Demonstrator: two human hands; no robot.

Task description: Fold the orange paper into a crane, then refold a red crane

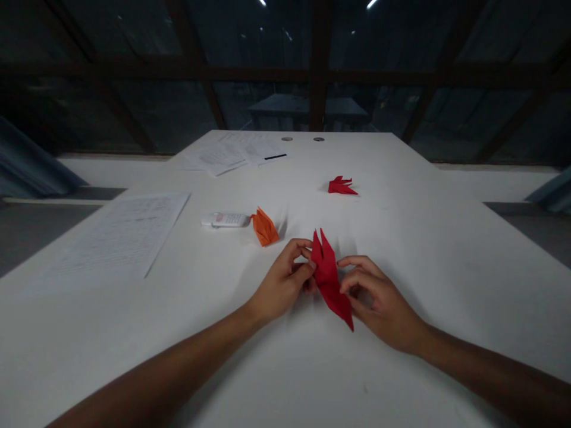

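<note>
A: What's nearest?
B: The red folded paper [328,270], tilted between both hands over the white bench [437,238]. I can't tell whether its lower point touches the surface.
A: And the grip?
B: The left hand [288,279] pinches the paper's left edge, thumb in front. The right hand [379,303] has its fingers curled at the other edge; whether its grip is firm or just resting there, I can't tell.
A: So which step is this?
B: Shaping the folds, I'd judge. Two narrow points stand up at the far end, with a slit between them.
A: What does the next move call for?
B: A steady left pinch, I think, and light right fingertips, since thin paper could crease wrongly.
A: Beyond the hands?
B: An orange folded paper [265,229] sits just beside a white remote [227,220]. Farther off lies a second red folded piece [341,187], then loose printed sheets [227,153] with a dark strip [275,157] by them.
</note>
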